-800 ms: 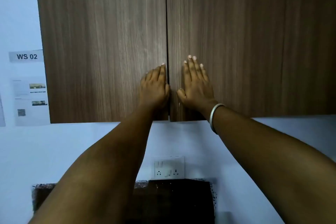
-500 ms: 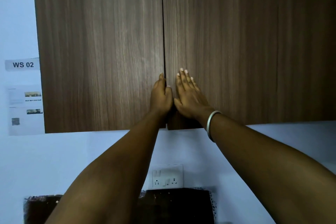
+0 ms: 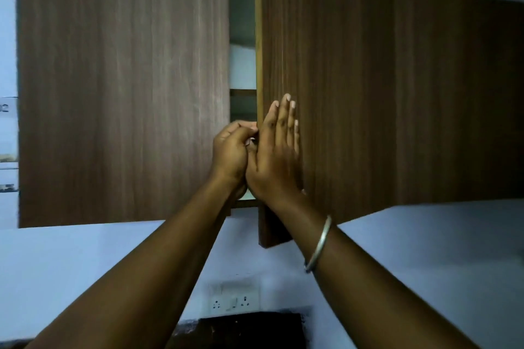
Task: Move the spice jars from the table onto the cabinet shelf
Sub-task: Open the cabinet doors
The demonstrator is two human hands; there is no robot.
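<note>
The cabinet shelf shows only as a thin strip of board in the dim gap between the two doors. The spice jars are out of my view. The right door stands ajar with its free edge tipped out toward me, while the left door lies flat and closed, so the opening between them is a tall, slim slot.

My left grip sits low at that slot, fingers curled and hooked on the free edge of the right door. My right grip lies flat on the outer face of the same door, just beside the edge, with its fingers straight, close together and pointing up. The two grips touch near the heel of the palm. A metal bangle rides on my right wrist.

The right door's bottom corner shows lower in my view than the left door's bottom edge, in front of the pale wall. Below my arms a white socket plate sits on that wall, and the dark desk begins just under it. Paper notices hang at the far left, beside the left door's outer edge.
</note>
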